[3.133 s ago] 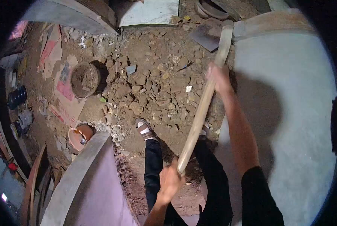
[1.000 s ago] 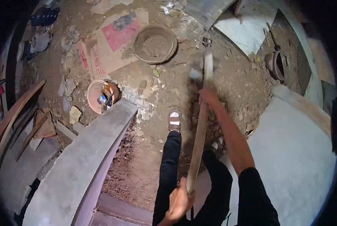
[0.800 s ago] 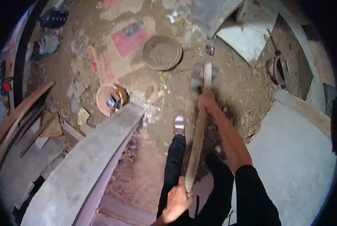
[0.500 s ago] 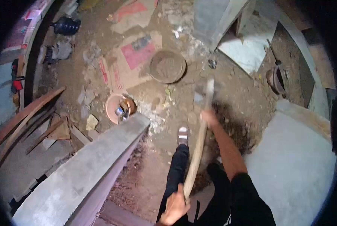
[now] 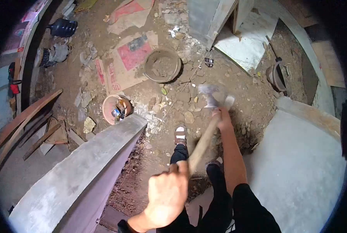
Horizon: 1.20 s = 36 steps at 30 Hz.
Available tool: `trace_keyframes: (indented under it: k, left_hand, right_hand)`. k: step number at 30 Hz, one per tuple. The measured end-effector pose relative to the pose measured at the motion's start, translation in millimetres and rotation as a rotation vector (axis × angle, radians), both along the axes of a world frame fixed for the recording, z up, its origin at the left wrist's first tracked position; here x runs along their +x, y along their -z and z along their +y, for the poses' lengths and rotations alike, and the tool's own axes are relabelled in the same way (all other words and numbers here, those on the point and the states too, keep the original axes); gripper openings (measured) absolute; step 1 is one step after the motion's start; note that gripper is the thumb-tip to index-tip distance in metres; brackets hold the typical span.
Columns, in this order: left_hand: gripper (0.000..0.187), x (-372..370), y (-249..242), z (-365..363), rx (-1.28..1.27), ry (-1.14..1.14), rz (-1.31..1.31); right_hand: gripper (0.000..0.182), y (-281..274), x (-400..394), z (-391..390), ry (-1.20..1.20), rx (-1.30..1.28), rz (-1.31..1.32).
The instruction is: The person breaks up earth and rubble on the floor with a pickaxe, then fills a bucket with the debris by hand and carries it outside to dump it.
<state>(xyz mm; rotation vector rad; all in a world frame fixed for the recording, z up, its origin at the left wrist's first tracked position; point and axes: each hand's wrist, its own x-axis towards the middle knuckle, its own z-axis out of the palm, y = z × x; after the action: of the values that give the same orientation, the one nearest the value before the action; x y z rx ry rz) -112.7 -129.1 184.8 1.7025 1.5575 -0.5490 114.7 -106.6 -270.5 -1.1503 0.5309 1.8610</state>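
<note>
A long-handled tool with a pale wooden handle [image 5: 203, 147] and a wide metal blade [image 5: 211, 95], blurred by motion, slants across the middle over the dirt. My left hand [image 5: 167, 192] is wrapped round the lower end of the handle. Higher up, just below the blade, my right hand [image 5: 223, 119] grips the same handle. Broken soil and stones [image 5: 189, 117] lie around and below the blade. My feet, in sandals [image 5: 180, 136], stand on the ground beneath the handle.
A round basin of soil [image 5: 163, 66] sits by flattened cardboard [image 5: 123, 64]. A pink bucket [image 5: 110, 109] with items stands at the end of a low wall [image 5: 78, 171]. On the right are a pale slab [image 5: 301, 163] and a dark pan [image 5: 276, 77]. Curved wood leans at left.
The handle has tilted further over, and its blade now shows more clearly. My left hand has risen closer to the camera. My right hand has moved slightly right and stays round the handle.
</note>
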Motion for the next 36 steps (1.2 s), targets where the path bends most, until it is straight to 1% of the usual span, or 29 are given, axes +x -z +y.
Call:
trace_keyframes:
  k: [2, 3, 4, 6, 7, 8, 10, 12, 13, 14, 15, 16, 17, 18, 20, 21, 22, 23, 24, 26, 27, 28, 30, 31, 32, 33, 34, 35, 36]
  left_hand:
    - [0.02, 15, -22, 18, 0.113, 0.17, 0.093]
    - [0.018, 18, -33, 23, 0.146, 0.229, 0.116]
    - [0.017, 19, -42, 28, 0.178, 0.288, 0.141]
    - [0.014, 7, -63, 37, 0.26, 0.277, 0.131]
    - [0.013, -2, -76, 40, 0.263, 0.241, 0.141]
    - [0.014, -14, -84, 40, 0.263, 0.187, 0.153]
    - [0.013, -38, -104, 38, 0.374, 0.163, 0.212]
    - [0.012, -62, -108, 24, 0.363, 0.049, 0.335]
    - [0.013, -75, -105, 18, 0.436, -0.022, 0.333]
    - [0.018, -89, -108, 11, 0.336, -0.099, 0.365]
    - [0.021, -100, -102, 2, 0.374, -0.177, 0.358]
    - [0.024, -111, -92, -10, 0.407, -0.256, 0.351]
    - [0.029, -132, -81, -22, 0.334, -0.316, 0.321]
    - [0.025, -147, -66, -34, 0.331, -0.33, 0.295]
    - [0.021, -175, -18, -68, 0.314, -0.391, 0.309]
    - [0.019, -189, 10, -89, 0.25, -0.494, 0.255]
    - [0.018, -197, 38, -110, 0.181, -0.597, 0.2]
    - [0.019, -201, 67, -132, 0.2, -0.628, 0.146]
    - [0.021, -205, 94, -148, 0.218, -0.654, 0.09]
    - [0.029, -197, 134, -166, 0.066, -0.703, 0.137]
    - [0.03, -192, 162, -186, 0.021, -0.707, 0.129]
    - [0.031, -183, 182, -203, -0.022, -0.712, 0.123]
    - [0.037, -138, 180, -175, -0.212, -0.672, 0.017]
    - [0.04, -116, 191, -177, -0.201, -0.692, -0.073]
    - [0.044, -92, 203, -183, -0.19, -0.718, -0.161]
    - [0.044, -69, 215, -187, -0.209, -0.676, -0.164]
    - [0.043, -47, 226, -188, -0.221, -0.633, -0.166]
    - [0.041, -25, 231, -181, -0.251, -0.615, -0.224]
    - [0.041, -2, 233, -168, -0.279, -0.597, -0.281]
  right_hand:
    - [0.019, -49, 0, 9, 0.229, 0.017, -0.07]
    - [0.019, -78, 0, 16, 0.234, 0.001, 0.05]
    - [0.019, -106, -7, 24, 0.23, 0.013, 0.05]
    - [0.019, -153, -34, 31, 0.359, 0.078, -0.062]
    - [0.019, -166, -40, 33, 0.191, 0.075, -0.223]
    - [0.019, -168, -48, 39, 0.185, 0.081, -0.217]
    - [0.02, -154, -67, 50, 0.296, 0.113, 0.197]
    - [0.019, -141, -98, 59, 0.312, 0.066, 0.2]
    - [0.018, -143, -117, 69, 0.256, 0.166, 0.166]
    - [0.017, -144, -136, 76, 0.198, 0.259, 0.134]
    - [0.017, -154, -158, 86, 0.192, 0.252, 0.141]
    - [0.018, -168, -180, 95, 0.117, 0.275, -0.016]
    - [0.023, -175, -199, 101, 0.039, 0.294, -0.177]
    - [0.02, -169, -213, 105, 0.027, 0.375, -0.124]
    - [0.011, -144, -233, 113, -0.029, 0.318, 0.063]
    - [0.011, -146, -244, 113, -0.036, 0.317, 0.058]
    - [0.012, -150, -255, 113, -0.106, 0.285, -0.117]
    - [0.015, -152, -263, 113, -0.168, 0.254, -0.293]
    - [0.015, -145, -267, 111, -0.165, 0.25, -0.303]
    - [0.015, -129, -264, 95, -0.258, 0.145, -0.416]
    - [0.015, -124, -255, 91, -0.248, 0.131, -0.436]
    - [0.016, -121, -242, 82, -0.241, 0.191, -0.553]
    - [0.017, -114, -210, 64, -0.232, 0.305, -0.789]
    - [0.019, -119, -183, 62, -0.287, 0.226, -0.782]
    - [0.021, -106, -153, 56, -0.346, 0.212, -0.85]
    - [0.023, -93, -122, 56, -0.405, 0.206, -0.918]
    - [0.025, -99, -97, 64, -0.432, 0.227, -1.025]
    - [0.027, -106, -73, 73, -0.455, 0.246, -1.13]
    - [0.028, -83, -40, 80, -0.448, 0.248, -1.18]
